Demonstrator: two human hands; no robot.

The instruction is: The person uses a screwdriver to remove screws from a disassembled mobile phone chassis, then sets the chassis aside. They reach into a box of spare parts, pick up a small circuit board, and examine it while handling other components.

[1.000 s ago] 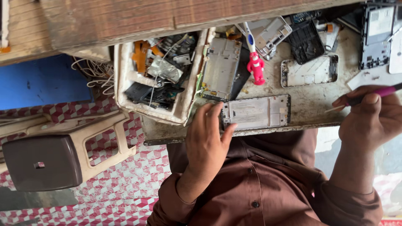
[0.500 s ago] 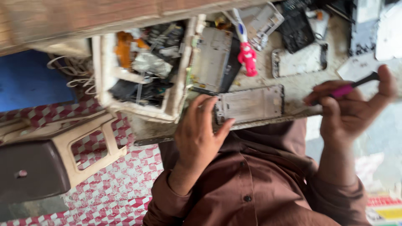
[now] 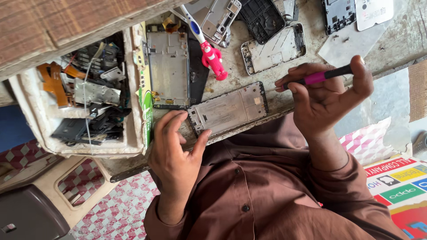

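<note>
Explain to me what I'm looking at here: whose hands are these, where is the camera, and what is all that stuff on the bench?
There is no machine here: a person in a brown shirt works with two bare hands. The single camera sits on the person's head and looks down, so the body shows at the bottom and the workbench above it.

The left hand steadies a bare metal phone frame at the bench edge. The right hand holds a thin screwdriver with a pink and black handle, its tip at the frame's end.

Around it lie more phone frames and back covers, a toothbrush with a pink figure handle, and a white tray full of loose phone parts. A plastic stool stands on the floor below.
</note>
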